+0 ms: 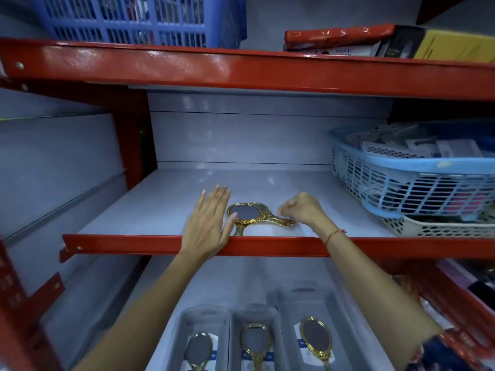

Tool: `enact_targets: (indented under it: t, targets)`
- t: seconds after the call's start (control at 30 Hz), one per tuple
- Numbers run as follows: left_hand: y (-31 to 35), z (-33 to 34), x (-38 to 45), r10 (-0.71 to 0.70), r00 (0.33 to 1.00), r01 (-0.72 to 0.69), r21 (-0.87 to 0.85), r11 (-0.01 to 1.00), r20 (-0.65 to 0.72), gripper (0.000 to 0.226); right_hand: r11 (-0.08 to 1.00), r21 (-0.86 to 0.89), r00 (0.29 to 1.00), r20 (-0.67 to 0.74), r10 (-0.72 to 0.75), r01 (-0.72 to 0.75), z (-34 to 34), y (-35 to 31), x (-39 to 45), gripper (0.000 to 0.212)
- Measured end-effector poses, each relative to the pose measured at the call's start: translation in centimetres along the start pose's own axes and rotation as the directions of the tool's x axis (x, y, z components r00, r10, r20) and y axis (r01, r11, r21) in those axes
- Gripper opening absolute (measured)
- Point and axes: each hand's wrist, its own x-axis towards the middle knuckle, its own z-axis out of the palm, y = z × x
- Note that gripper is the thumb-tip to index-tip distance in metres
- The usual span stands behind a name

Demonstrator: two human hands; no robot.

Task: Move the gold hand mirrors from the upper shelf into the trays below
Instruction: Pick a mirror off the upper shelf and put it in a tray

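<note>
Two gold hand mirrors [247, 213] lie overlapping near the front of the upper shelf [166, 210], one handle pointing at me and one pointing right. My left hand [207, 223] is flat with its fingers spread, just left of them, the thumb against the front mirror's rim. My right hand [302, 208] is curled into a loose fist just beyond the right-pointing handle, with nothing visibly in it. Below, three clear trays stand side by side, left [205, 314], middle [254, 313] and right [302, 297]. Each holds a gold mirror: [199, 348], [255, 341], [316, 340].
The red front rail [267, 246] of the shelf crosses both my wrists. A light blue basket [412, 168] of packets sits on a white basket [442, 229] at the shelf's right. Above are a blue crate [134, 20] and flat boxes [348, 38].
</note>
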Motion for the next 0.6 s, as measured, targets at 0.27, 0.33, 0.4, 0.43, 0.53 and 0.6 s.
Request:
enact_targets:
  t: [0.27, 0.33, 0.4, 0.43, 0.53, 0.6]
  targets:
    - [-0.8, 2.1, -3.0, 0.105, 0.977, -0.071, 0.185, 0.98, -0.186, 0.058, 0.979, -0.205, 0.968, 0.242, 0.062, -0.011, -0.6, -1.7, 0.4, 0.047]
    - [-0.9, 2.4, -3.0, 0.129, 0.965, -0.086, 0.19, 0.978, -0.229, 0.054, 0.981, -0.192, 0.966, 0.25, 0.064, -0.015, -0.3, -1.8, 0.9, 0.044]
    - [-0.9, 2.6, -2.9, 0.135, 0.954, -0.091, 0.172, 0.981, -0.267, 0.052, 0.976, -0.216, 0.971, 0.235, 0.046, 0.006, 0.0, -1.9, 1.0, 0.046]
    - [-0.9, 2.7, -3.0, 0.138, 0.948, -0.091, 0.169, 0.981, -0.288, 0.051, 0.973, -0.232, 0.974, 0.223, 0.041, 0.012, 0.3, -2.0, 1.0, 0.049]
    - [-1.0, 2.9, -2.9, 0.142, 0.932, -0.086, 0.177, 0.98, -0.334, 0.049, 0.96, -0.279, 0.98, 0.192, 0.046, 0.009, 0.9, -2.2, 1.0, 0.058]
    - [-1.0, 3.0, -2.9, 0.148, 0.929, -0.086, 0.189, 0.978, -0.341, 0.049, 0.957, -0.29, 0.988, 0.151, 0.037, 0.008, 1.1, -2.3, 0.8, 0.057]
